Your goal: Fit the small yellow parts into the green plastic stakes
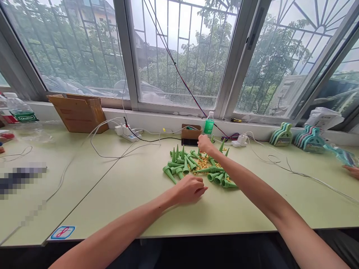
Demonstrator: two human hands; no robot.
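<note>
"What is the biggest thing?"
"The pale green bench (126, 201)."
"And the hands?"
"The left hand (189, 189) is near us, the right hand (205, 144) farther back. Both have curled fingers; I can't tell if they hold anything."
"What's smaller?"
"Green cones (186, 165), on the bench between and around the hands, some standing, some lying. Tiny yellow bits (202, 163) sit among them."

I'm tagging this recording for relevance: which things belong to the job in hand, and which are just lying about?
Apparently the job's:
- green tapered plastic cones
- small yellow pieces among them

Apparently just lying about:
- large brown cardboard box
- green-and-clear plastic bottle
- white plastic power strip
</note>
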